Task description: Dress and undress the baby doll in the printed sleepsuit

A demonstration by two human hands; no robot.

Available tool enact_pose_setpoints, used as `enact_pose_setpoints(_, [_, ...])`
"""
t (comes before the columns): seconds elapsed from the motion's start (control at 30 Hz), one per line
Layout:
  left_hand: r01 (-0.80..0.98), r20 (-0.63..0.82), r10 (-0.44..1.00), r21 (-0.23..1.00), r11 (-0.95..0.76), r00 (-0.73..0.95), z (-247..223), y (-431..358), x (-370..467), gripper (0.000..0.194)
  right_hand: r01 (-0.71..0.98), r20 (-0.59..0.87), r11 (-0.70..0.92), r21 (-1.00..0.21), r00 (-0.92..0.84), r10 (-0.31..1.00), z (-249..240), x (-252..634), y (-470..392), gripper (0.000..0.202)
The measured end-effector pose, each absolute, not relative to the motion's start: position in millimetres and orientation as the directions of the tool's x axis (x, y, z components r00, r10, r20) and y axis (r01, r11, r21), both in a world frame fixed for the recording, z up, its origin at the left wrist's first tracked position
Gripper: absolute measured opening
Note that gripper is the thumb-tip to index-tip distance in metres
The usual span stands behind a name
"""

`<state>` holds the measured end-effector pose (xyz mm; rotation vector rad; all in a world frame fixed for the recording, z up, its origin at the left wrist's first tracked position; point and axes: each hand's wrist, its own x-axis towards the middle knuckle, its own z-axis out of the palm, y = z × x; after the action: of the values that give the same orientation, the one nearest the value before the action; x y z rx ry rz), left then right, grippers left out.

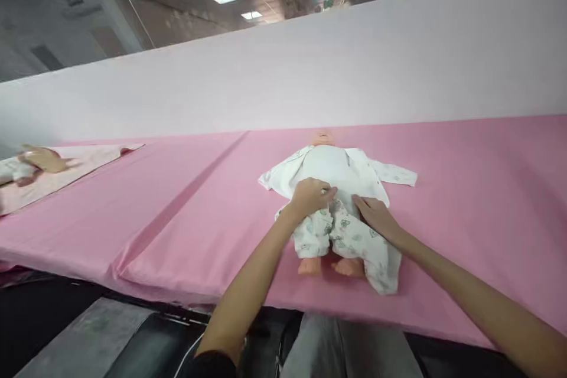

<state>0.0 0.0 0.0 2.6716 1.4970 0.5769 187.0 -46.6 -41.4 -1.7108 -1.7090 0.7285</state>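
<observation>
- The left hand (312, 194) is bent over the doll's middle, a little to the left, its fingers curled in and thumb tip near forefinger; whether a fold of cloth is pinched there I cannot tell.
- The right hand (374, 212) rests at the right side of the belly, fingers stretched out and slanting inward toward the left hand; the thumb is hidden, so I cannot tell whether it grips anything.
- Between the two sets of fingertips is a narrow strip of white belly; both hands are about level across the body.
- The printed trousers (361, 239) lie directly below the fingers, on the person's side, with their upper edge nearest the left hand. The right-hand leg of the cloth slants outward and runs past the foot, under the right wrist's side.
- The doll (328, 162) lies face up on the tabletop (465, 230), its long axis pointing away from the person: head by the wall, bare feet (310, 266) toward the near edge.
- The white top (281, 177) is spread open around the chest, one sleeve (398, 175) reaching out to the right, beyond the right hand.
- Well apart, at far left, a second doll (46, 159) lies on a pale cloth (100, 156).
- Behind everything stands the white wall (283, 82).
</observation>
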Motion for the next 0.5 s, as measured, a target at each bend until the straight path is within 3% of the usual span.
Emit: enact_pose_setpoints(0.5, [0.812, 0.35, 0.825, 0.232, -0.535, 0.443, -1.3, -2.3, -5.2, 0.04, 0.66, 0.121, 0.097, -0.745, -0.009, 0.993, -44.8, 184.7, -44.3, 0.051])
